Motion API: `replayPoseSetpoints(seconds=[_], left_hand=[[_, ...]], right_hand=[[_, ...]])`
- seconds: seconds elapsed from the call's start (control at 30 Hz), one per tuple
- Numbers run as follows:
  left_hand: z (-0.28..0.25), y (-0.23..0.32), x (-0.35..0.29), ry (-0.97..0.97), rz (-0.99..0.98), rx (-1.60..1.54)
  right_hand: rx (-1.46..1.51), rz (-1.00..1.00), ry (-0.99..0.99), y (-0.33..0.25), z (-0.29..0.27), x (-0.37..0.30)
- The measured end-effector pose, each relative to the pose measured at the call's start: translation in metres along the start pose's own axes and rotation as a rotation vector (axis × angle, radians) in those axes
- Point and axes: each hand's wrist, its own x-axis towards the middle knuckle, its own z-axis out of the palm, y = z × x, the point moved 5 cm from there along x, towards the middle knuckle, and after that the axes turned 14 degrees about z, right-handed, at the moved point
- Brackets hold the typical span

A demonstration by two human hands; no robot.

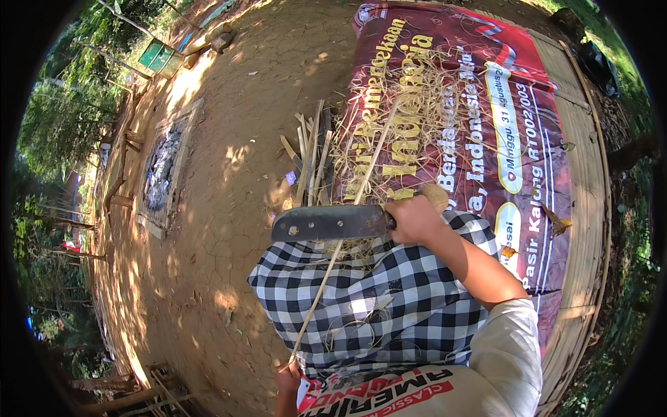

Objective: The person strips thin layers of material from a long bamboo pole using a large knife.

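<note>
My right hand (415, 221) is closed round the handle of a broad cleaver (323, 224), its dark blade pointing left above my lap. Across under the blade runs a long, thin bamboo strip (316, 300), slanting from lower left to upper right. My left hand (287, 376), low in the picture beside my shirt, grips the near end of this strip. A black-and-white checked cloth (389, 295) covers my lap, with a few fine curled shavings on it. Whether the blade touches the strip I cannot tell.
A dark red printed banner (517, 229) lies on a bamboo platform (580, 208) at the right, strewn with pale shavings (431, 90). Split bamboo pieces (310, 156) lie left of it. On the dirt ground (229, 201) is a framed ash pit (165, 167); a green can (160, 58) stands far left.
</note>
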Motion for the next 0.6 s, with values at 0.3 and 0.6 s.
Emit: replayPoseSetpoints(seconds=[0.3, 0.6], left_hand=[[0.017, -0.014, -0.008, 0.029, 0.015, 0.064], [0.004, -0.005, -0.008, 0.106, 0.046, 0.11]], right_hand=[[0.06, 0.319, 0.104, 0.044, -0.024, 0.029], [-0.04, 0.039, 0.069, -0.018, -0.003, 0.003]])
